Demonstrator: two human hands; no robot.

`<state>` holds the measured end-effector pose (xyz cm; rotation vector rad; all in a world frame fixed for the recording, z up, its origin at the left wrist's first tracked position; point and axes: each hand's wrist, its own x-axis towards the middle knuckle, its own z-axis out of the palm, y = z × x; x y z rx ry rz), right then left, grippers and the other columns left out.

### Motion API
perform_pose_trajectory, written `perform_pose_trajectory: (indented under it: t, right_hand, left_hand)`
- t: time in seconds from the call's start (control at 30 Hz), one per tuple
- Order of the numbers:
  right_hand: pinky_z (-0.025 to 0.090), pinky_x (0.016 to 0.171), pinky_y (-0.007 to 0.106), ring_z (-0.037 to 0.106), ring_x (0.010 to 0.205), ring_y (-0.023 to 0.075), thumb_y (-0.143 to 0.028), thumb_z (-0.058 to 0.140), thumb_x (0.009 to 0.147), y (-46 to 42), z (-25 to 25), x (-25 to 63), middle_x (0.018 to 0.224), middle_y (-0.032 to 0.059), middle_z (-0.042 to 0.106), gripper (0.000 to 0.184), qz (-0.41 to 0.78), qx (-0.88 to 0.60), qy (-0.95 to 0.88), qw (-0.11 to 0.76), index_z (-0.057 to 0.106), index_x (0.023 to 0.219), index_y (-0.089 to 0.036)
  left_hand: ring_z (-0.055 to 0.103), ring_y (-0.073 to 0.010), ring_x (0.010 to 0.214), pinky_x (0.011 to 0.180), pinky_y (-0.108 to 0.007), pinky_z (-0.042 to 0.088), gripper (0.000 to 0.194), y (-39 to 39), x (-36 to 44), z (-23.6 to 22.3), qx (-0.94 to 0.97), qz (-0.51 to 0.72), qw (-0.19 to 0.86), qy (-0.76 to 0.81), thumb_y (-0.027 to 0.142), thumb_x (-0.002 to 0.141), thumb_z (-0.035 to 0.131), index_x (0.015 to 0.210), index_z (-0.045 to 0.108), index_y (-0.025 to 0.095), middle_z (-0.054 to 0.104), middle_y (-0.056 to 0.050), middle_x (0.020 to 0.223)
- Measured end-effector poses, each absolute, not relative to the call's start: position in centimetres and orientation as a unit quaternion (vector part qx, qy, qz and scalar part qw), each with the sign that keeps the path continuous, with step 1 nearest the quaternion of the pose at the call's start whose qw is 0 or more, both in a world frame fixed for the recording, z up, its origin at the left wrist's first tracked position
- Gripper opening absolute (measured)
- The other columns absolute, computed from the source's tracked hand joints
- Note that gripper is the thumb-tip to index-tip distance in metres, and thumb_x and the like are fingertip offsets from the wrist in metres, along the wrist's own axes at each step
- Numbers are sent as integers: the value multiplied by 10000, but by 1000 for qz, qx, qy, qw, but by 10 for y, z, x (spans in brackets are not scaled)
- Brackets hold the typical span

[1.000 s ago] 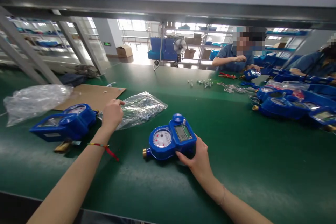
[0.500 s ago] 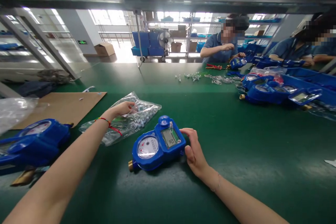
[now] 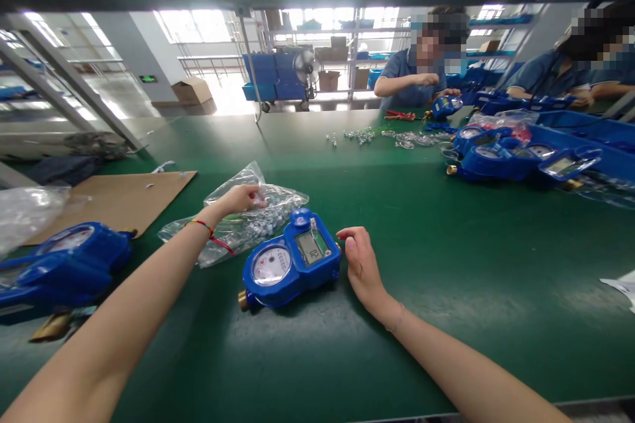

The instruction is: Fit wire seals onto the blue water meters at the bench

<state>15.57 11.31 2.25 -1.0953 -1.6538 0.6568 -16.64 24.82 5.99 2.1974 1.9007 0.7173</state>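
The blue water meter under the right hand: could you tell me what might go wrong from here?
The right hand only rests beside the blue water meter, so a nudge could slide it. The left hand is picking in the open plastic bag; small metal parts might spill onto the green table.

Factory assembly hall, meter production line. Long green work table (image 3: 446, 225) runs far into scene. Identical blue water meters (image 3: 501, 158) massed at right, one more (image 3: 59, 268) near left. Loose small metal parts (image 3: 362, 137) scattered far centre; clear bag of parts (image 3: 258, 218) and cardboard sheet (image 3: 119, 198) left. Two workers in matching blue uniforms (image 3: 401, 76) seated far right. Metal racking, blue bins (image 3: 272, 76), cartons (image 3: 191, 89) behind; steel frame overhead.
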Motion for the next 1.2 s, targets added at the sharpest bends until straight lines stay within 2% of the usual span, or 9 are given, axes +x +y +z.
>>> perform_pose_trajectory:
  t: [0.2, 0.43, 0.53, 0.67, 0.8, 0.87, 0.97, 1.07, 1.2]
  right_hand:
    - [420, 825, 380, 515, 929, 207, -373, 306, 990, 115, 20, 153, 938, 62, 552, 321, 234, -449, -701, 502, 567, 944, -192]
    - [431, 835, 380, 509, 930, 197, -180, 499, 904, 95, 50, 167, 942, 56, 533, 86, 70, -394, -698, 594, 551, 973, -192]
    - [436, 881, 382, 522, 1009, 192, -61, 459, 882, 49, 70, 149, 1037, 65, 550, 261, 87, -339, -712, 609, 539, 1085, -204]
    - [351, 998, 448, 467, 1173, 227, -117, 373, 921, -11, 70, 104, 1223, 93, 545, 369, 257, -305, -768, 501, 421, 1275, -209]
    - [402, 785, 372, 544, 808, 183, -212, 291, 983, -32, 48, 89, 823, 27, 588, 229, 383, -330, -763, 403, 493, 877, -222]
    - [396, 764, 368, 524, 793, 189, -246, 308, 989, -30, 42, 96, 806, 34, 563, 244, 374, -361, -769, 372, 478, 818, -211]
    - [365, 919, 430, 498, 1032, 236, -226, 406, 954, -26, 47, 104, 1081, 101, 562, 163, 328, -338, -796, 379, 508, 1079, -202]
    - [308, 1031, 424, 450, 1186, 222, -202, 409, 951, -26, 55, 98, 1246, 102, 527, 381, 383, -274, -794, 384, 369, 1330, -222]
    - [442, 760, 287, 570, 754, 150, -300, 287, 1014, -24, 48, 98, 762, -1, 593, 270, 524, -287, -742, 304, 526, 1118, -229]
  left_hand:
    - [577, -126, 605, 632, -293, 494, 230, 237, -175, 72, 717, 178, 47, 673, 330, 849, 606, 732, 608, 133, 602, 15, 658]
    - [508, -195, 1088, 928, -359, 409, 360, 150, -146, 141, 667, 343, -169, 639, 235, 909, 310, 1105, 588, 116, 522, -92, 1112]
    - [561, -153, 940, 864, -299, 450, 189, 71, -104, 151, 704, 365, -206, 574, 249, 883, 488, 1005, 626, 208, 579, -30, 1040]
    - [608, -138, 921, 842, -249, 473, 197, -14, -47, 128, 760, 388, -102, 510, 145, 889, 511, 1033, 581, 259, 612, -12, 1005]
    - [615, -141, 912, 847, -249, 469, 168, -45, -45, 97, 674, 448, -16, 587, 174, 865, 573, 1001, 604, 269, 620, 5, 1023]
    - [616, -152, 903, 850, -263, 476, 123, -50, -56, 86, 602, 482, 42, 636, 230, 858, 594, 973, 618, 266, 627, 9, 1009]
    - [617, -168, 916, 827, -270, 505, 124, -56, -62, 75, 551, 503, 142, 650, 273, 850, 606, 973, 621, 263, 629, -1, 1010]
    - [616, -173, 936, 803, -271, 526, 120, -61, -52, 71, 577, 512, 199, 605, 237, 851, 604, 965, 625, 269, 623, -7, 1023]
    - [619, -158, 884, 788, -252, 517, 141, -61, -54, 65, 533, 541, 163, 630, 264, 847, 618, 988, 632, 276, 625, 3, 1002]
